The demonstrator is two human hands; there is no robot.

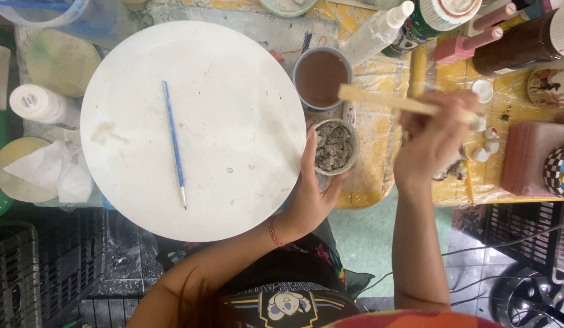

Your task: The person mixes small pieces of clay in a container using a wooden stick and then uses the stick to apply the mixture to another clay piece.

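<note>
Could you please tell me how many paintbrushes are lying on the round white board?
1: a blue-handled paintbrush lies on the round white board, left of its middle, bristles toward the person. None looks hidden.

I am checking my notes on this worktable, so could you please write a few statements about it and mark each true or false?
1. The left hand holds a small cup of grey lumpy material. True.
2. The right hand holds a blue paintbrush. False: it holds a flat wooden stick; the blue paintbrush lies on the round white board.
3. The stick's tip is above a cup of brown liquid. True.
4. The round white board is covered with clay figures. False: only the paintbrush lies on it.
5. A red bracelet is on the left wrist. True.
</note>
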